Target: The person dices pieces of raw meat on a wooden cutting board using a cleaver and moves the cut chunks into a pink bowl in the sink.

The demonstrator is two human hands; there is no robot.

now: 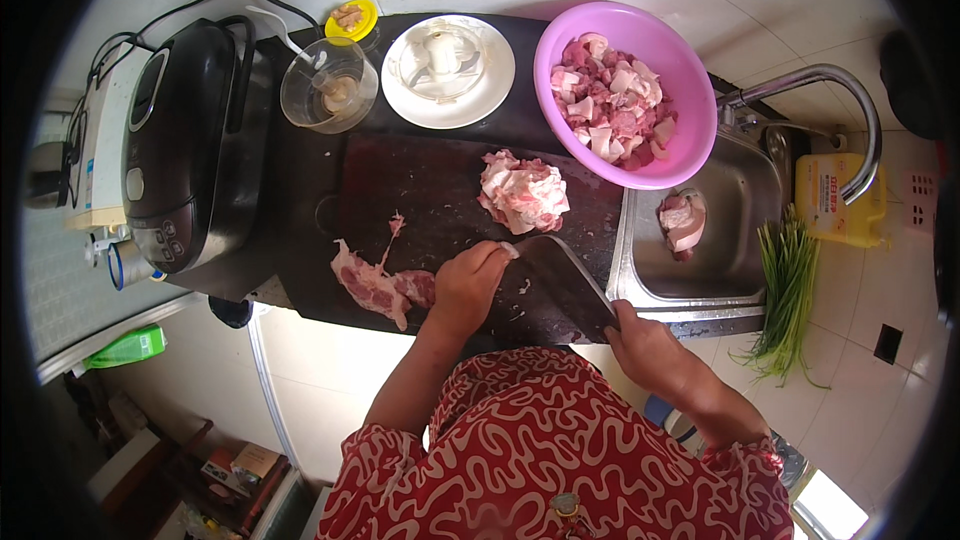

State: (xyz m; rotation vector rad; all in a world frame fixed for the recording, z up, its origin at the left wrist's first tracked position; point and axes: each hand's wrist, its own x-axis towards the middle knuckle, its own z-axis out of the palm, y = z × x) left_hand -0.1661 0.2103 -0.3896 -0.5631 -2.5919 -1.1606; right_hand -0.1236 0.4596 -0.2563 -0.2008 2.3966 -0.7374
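Note:
My right hand (637, 341) grips the handle of a cleaver (566, 281), whose broad dark blade lies over the dark cutting board (420, 172). My left hand (469, 281) has its fingers closed on a small pale piece of meat (510, 249) beside the blade's far end. A larger strip of raw meat (371, 285) lies at the board's left, its right end against or under my left hand; I cannot tell which. Beyond the hands is a heap of cut fatty meat (525, 191). A pink plastic bowl (701, 112) behind it holds many meat chunks (619, 105).
At right, a steel sink (705, 270) with a curved faucet (862, 90) holds a meat chunk (684, 221). Green stalks (787, 300) and a yellow jug (832, 195) are beyond. A white plate (491, 101), a clear processor bowl (292, 101) and a black rice cooker (184, 150) stand left.

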